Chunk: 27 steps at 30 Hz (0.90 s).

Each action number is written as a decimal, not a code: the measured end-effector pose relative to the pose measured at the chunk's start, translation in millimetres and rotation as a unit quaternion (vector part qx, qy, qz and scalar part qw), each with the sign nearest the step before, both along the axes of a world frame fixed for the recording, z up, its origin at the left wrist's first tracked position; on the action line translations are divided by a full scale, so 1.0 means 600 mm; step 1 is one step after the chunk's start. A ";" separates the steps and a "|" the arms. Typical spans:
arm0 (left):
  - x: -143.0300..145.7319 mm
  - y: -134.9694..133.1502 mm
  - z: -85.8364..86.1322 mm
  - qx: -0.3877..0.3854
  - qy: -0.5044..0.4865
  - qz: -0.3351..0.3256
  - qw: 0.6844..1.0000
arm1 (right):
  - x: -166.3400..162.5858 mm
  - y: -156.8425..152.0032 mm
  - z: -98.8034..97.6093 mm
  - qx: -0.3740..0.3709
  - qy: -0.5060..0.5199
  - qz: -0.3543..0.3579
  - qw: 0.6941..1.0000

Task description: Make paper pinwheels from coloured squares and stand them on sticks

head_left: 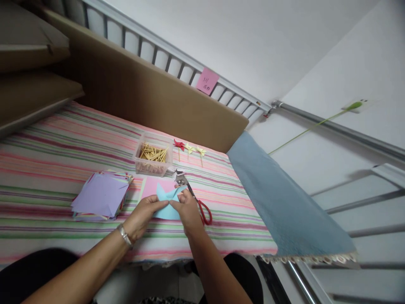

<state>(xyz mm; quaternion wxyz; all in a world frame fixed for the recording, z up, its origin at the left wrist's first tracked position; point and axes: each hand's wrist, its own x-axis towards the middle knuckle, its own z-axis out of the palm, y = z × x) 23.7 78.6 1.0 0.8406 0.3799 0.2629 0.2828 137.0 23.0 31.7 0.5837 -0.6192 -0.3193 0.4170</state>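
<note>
Your left hand (143, 216) and right hand (190, 212) pinch creased blue paper (167, 214), partly masking it; at three o'clock, red-handled scissors (207, 206) lie partly hidden.

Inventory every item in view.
Paper: one, blue, centre
Sheet: one, pink, behind paper
Papers: many, multicoloured, left
Tub: one, clear, beyond paper
Sticks: many, tan, in tub
Scissors: one, red handles, by paper
Pinwheels: three, red and yellow, beyond scissors
Box: one, whitish, by scissors
Cloth: one, striped, underneath
Cover: one, blue, right
Cardboard: several, brown, back, left
Railings: several, pale, back, right
Note: one, pink, on railings
Stem: one, green, right
Bracelet: one, silver, left wrist
Knees: two, black, below
Left hand: one, on paper
Right hand: one, on paper
</note>
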 end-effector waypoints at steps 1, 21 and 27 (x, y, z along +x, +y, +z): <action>0.000 0.001 0.000 -0.005 0.003 0.006 1.000 | -0.001 0.000 -0.001 -0.003 -0.002 0.002 1.000; -0.017 0.041 -0.004 -0.009 0.100 0.064 0.993 | 0.012 -0.060 -0.022 0.040 -0.391 0.030 0.919; -0.020 0.039 -0.002 -0.010 0.081 0.019 0.997 | 0.007 -0.093 -0.028 0.098 -0.587 0.072 0.800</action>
